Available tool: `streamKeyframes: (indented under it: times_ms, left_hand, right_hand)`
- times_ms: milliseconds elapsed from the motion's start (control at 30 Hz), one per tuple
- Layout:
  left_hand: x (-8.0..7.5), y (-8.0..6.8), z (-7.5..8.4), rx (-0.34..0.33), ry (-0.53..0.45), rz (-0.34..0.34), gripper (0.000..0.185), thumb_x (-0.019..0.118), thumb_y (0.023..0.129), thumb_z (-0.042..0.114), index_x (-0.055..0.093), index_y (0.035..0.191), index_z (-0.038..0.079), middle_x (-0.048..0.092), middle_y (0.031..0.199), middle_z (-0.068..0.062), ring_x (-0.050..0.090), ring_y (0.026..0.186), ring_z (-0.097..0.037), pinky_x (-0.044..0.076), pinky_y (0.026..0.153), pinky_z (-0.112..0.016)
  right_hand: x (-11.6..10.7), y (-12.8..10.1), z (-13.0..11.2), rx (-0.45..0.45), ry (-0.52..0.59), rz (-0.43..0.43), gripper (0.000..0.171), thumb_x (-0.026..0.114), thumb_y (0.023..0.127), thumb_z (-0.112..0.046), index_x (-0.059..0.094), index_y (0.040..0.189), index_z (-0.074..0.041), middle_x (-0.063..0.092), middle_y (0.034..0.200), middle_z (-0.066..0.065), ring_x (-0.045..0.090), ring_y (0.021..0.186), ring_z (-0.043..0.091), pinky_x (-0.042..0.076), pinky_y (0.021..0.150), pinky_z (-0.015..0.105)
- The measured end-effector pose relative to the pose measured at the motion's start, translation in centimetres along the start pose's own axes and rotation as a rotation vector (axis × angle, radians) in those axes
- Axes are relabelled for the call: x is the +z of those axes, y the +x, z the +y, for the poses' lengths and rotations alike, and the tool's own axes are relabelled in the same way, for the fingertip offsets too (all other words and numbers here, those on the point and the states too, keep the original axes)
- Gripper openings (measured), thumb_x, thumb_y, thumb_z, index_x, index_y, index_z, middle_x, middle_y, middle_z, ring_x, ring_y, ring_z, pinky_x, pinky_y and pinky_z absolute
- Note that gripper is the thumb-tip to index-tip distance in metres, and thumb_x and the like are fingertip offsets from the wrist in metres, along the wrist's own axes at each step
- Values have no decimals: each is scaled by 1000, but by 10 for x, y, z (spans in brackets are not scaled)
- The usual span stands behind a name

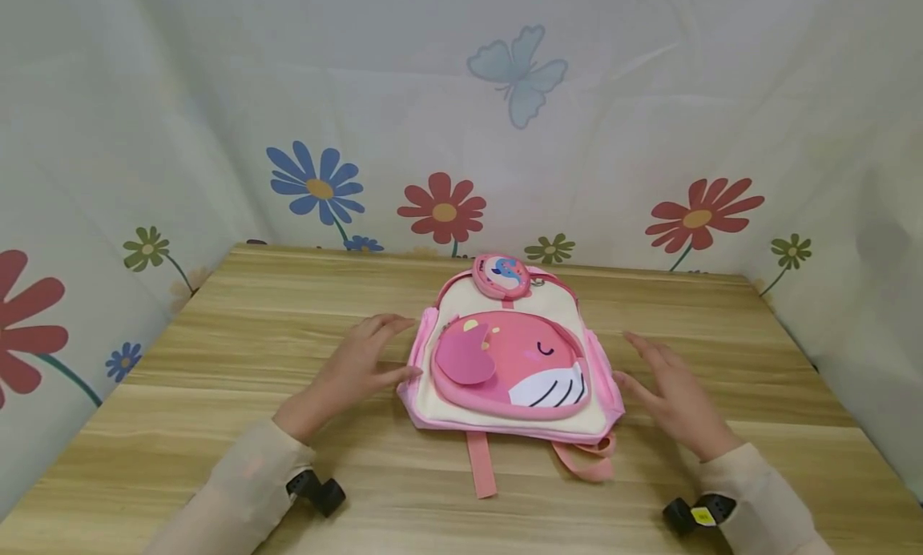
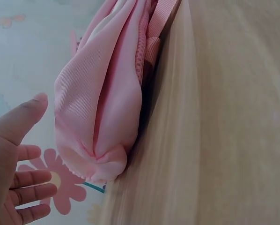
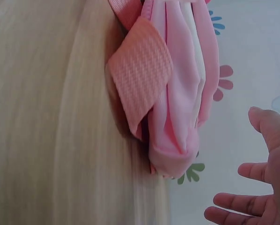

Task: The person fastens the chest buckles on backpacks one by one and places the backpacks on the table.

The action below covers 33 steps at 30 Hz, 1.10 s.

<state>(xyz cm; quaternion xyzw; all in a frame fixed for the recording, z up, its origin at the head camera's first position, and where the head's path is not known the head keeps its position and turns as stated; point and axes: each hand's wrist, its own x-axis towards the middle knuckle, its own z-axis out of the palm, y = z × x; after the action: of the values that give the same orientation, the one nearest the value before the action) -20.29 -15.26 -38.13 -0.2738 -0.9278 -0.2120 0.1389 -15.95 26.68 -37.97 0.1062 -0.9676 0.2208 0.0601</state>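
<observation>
My L hand (image 1: 349,371), ctr-left of frame, & R hand (image 1: 679,403), ctr-right, both have fingers out & relaxed, gripping nothing. Pink/cream backpack (image 1: 513,361) lies btwn them on the wood-grain table (image 1: 216,363), mid-frame & a bit below ctr. L hand's just beside its frame-left edge, R hand near the other. Whale pocket (image 1: 519,343) faces up; round pouch (image 1: 501,277) sits at bag's top. Salmon straps (image 1: 481,465) poke out, lower-mid. Floral cloth (image 1: 634,114) fills upper frame.

No readable text. Yellow label (image 1: 703,516) on wrist camera (image 1: 679,516), lower right, head view: illegible. Pouch (image 1: 502,276), centre: marks too small.
</observation>
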Motion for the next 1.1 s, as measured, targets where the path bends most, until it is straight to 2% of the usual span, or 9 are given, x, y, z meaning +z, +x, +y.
streamKeyframes:
  times_ms: [133, 267, 567, 800, 1100]
  left_hand:
    - [2, 0, 3, 3, -23, -7, 69, 66, 73, 52, 48, 128, 16, 52, 125, -5, 46, 117, -25, 38, 99, -46]
    - [4, 0, 5, -10, -28, -32, 69, 65, 73, 53, 48, 128, 16, 51, 126, -4, 45, 119, -24, 38, 99, -46]
    - [6, -2, 7, -60, -67, -83, 67, 65, 74, 52, 48, 128, 15, 51, 125, -5, 45, 118, -23, 37, 100, -46]
    - [8, -2, 5, -69, -72, -113, 66, 64, 75, 52, 48, 127, 15, 52, 124, -5, 48, 115, -22, 39, 99, -44]
    - [10, -3, 6, -137, -172, -145, 71, 64, 75, 53, 43, 132, 16, 50, 126, -3, 52, 107, -20, 46, 90, -39]
  right_hand:
    - [3, 0, -5, -52, 9, 24, 65, 54, 86, -43, 31, 139, -14, 45, 130, 19, 46, 113, 36, 39, 88, 60]
    - [6, 0, -11, -92, 30, 32, 62, 55, 86, -41, 35, 137, -10, 49, 125, 18, 49, 109, 34, 41, 86, 57]
    - [15, 0, -22, -86, 77, -25, 64, 54, 85, -48, 35, 137, -17, 46, 130, 13, 51, 107, 31, 46, 84, 52]
    - [18, 0, -26, -76, 65, -47, 66, 54, 83, -52, 38, 136, -17, 43, 134, 16, 44, 119, 37, 40, 90, 58]
    - [25, 0, -29, -71, 17, -46, 64, 53, 83, -53, 41, 134, -16, 45, 131, 18, 43, 118, 39, 40, 89, 59]
